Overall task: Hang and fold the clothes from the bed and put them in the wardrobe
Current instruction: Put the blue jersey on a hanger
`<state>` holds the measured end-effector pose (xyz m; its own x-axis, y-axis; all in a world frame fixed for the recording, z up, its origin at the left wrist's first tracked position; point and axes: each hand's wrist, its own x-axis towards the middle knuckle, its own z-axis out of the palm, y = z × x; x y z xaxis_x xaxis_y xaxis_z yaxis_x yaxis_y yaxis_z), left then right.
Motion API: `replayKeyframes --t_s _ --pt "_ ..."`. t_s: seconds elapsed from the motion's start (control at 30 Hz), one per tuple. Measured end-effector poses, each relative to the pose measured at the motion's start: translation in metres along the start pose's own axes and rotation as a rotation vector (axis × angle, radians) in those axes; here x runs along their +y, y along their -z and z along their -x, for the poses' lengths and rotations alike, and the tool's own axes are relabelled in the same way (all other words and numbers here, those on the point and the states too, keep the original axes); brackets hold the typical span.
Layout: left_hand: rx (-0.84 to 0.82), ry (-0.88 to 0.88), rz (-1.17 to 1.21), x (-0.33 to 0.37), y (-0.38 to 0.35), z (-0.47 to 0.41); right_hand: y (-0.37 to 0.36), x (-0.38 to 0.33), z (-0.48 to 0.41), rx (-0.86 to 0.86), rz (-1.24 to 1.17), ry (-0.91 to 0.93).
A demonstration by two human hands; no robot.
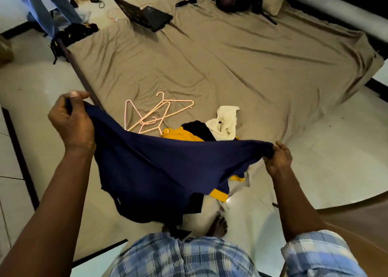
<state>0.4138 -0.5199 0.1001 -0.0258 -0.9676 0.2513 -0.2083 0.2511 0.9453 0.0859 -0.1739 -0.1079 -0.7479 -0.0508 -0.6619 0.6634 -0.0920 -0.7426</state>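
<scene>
Past the checked shirt (189,255), left hand (71,121) and right hand (278,159) pinch the blue top (157,171) wide. Next it likely needs a hanger (159,113).

1. Wide bare stretch of tan bedsheet (231,71) mid-bed: open passage
2. Tangled pink plastic hangers (155,115) beside heap of yellow, black, white clothes (199,130) occupy near end
3. Spread navy garment (157,171) screens near edge
4. Open black laptop (147,14) at far left edge

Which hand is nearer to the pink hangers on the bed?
Left. The left hand grips the navy garment just left of the hangers; the right hand grips its other end, beyond the clothes pile.
</scene>
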Motion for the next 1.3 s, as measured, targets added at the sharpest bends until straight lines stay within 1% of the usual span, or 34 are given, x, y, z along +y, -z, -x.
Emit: replayKeyframes --t_s 0.03,0.07,0.1,0.13,0.17,0.23,0.3,0.33,0.37,0.43,0.47,0.5,0.53,0.63,0.67,0.7,0.73,0.77,0.83,0.87,0.9,0.93,0.97,1.0,1.07,1.1,1.17,1.23,1.3 --pt "0.036 0.024 0.004 -0.001 0.002 -0.002 -0.005 0.0 0.006 -0.09 0.028 -0.121" --pt "0.053 0.046 0.012 -0.002 0.004 -0.003 -0.008 0.003 0.013 -0.209 0.166 -0.214" --pt "0.057 0.058 0.02 -0.001 0.004 -0.003 -0.011 0.009 0.018 -0.33 0.321 -0.249" --pt "0.055 0.063 0.022 0.001 0.003 -0.001 -0.015 0.014 0.023 -0.429 0.423 -0.235" --pt "0.051 0.064 0.026 0.004 0.003 0.001 -0.018 0.023 0.022 -0.487 0.505 -0.191" --pt "0.025 0.055 0.035 0.011 0.001 0.006 -0.03 0.028 0.026 -0.525 0.606 -0.091" --pt "-0.023 0.048 0.016 0.017 0.001 0.007 -0.045 0.02 0.033 -0.449 0.674 0.017" --pt "-0.043 0.051 -0.002 0.019 0.002 0.005 -0.05 0.013 0.032 -0.406 0.66 0.052" --pt "-0.055 0.057 -0.023 0.019 0.004 0.003 -0.052 0.002 0.029 -0.375 0.543 0.062" --pt "-0.056 0.073 -0.038 0.02 0.009 0.002 -0.052 -0.019 0.026 -0.406 0.141 0.015" --pt "-0.049 0.078 -0.035 0.02 0.011 0.002 -0.051 -0.026 0.025 -0.463 0.011 -0.028" --pt "-0.038 0.085 -0.035 0.019 0.013 0.001 -0.05 -0.026 0.022 -0.526 0.058 -0.072" --pt "-0.027 0.093 -0.033 0.019 0.013 0.002 -0.05 -0.021 0.024 -0.59 0.206 -0.093" --pt "0.018 0.117 -0.012 0.016 0.015 0.0 -0.047 0.012 0.026 -0.711 0.774 -0.08" --pt "0.019 0.123 -0.013 0.015 0.015 0.0 -0.047 0.017 0.029 -0.741 0.925 -0.098" --pt "0.015 0.126 -0.017 0.014 0.014 0.001 -0.046 0.017 0.026 -0.771 0.977 -0.108" --pt "0.003 0.128 -0.019 0.014 0.012 0.003 -0.046 0.015 0.024 -0.773 0.909 -0.1" --pt "-0.008 0.131 -0.022 0.014 0.011 0.005 -0.047 0.009 0.025 -0.754 0.721 -0.114" --pt "0.001 0.143 -0.012 0.013 0.01 0.007 -0.047 0.0 0.031 -0.689 0.184 -0.192" --pt "0.013 0.152 -0.001 0.012 0.009 0.007 -0.046 -0.002 0.036 -0.695 0.073 -0.203" --pt "0.025 0.162 0.013 0.012 0.009 0.006 -0.047 0.0 0.043 -0.743 0.098 -0.205" --pt "0.034 0.172 0.026 0.012 0.008 0.006 -0.044 0.01 0.047 -0.784 0.214 -0.209" --pt "0.039 0.181 0.035 0.012 0.006 0.006 -0.042 0.023 0.044 -0.791 0.331 -0.2" --pt "0.038 0.186 0.039 0.012 0.006 0.006 -0.041 0.033 0.044 -0.745 0.414 -0.17" --pt "0.018 0.181 0.044 0.014 0.004 0.009 -0.042 0.044 0.033 -0.589 0.488 -0.06" --pt "0.005 0.177 0.041 0.014 0.003 0.011 -0.043 0.044 0.031 -0.518 0.487 -0.016" --pt "-0.029 0.191 0.03 0.015 0.004 0.015 -0.044 0.039 0.021 -0.46 0.424 -0.027" --pt "-0.104 0.242 0.007 0.013 0.006 0.018 -0.038 0.028 0.015 -0.473 0.368 -0.066" --pt "-0.24 0.306 -0.058 0.011 0.006 0.024 -0.031 0.013 0.011 -0.47 0.385 -0.084"
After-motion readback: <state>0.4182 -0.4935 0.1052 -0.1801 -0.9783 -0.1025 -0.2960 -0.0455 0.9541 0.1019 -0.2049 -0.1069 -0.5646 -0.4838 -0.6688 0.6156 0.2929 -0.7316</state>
